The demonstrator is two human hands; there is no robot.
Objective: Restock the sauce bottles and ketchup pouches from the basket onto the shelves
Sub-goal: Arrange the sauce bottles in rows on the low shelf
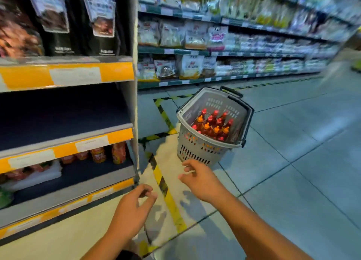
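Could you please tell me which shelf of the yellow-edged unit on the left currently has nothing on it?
The middle shelf: its dark board shows bare, while the top shelf carries black packs and the lower shelf holds red pouches.

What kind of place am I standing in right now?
Most likely a supermarket aisle: long shelves of packaged goods with price strips, a grey shopping basket of sauce bottles on the tiled floor, and a yellow-edged shelf unit beside you.
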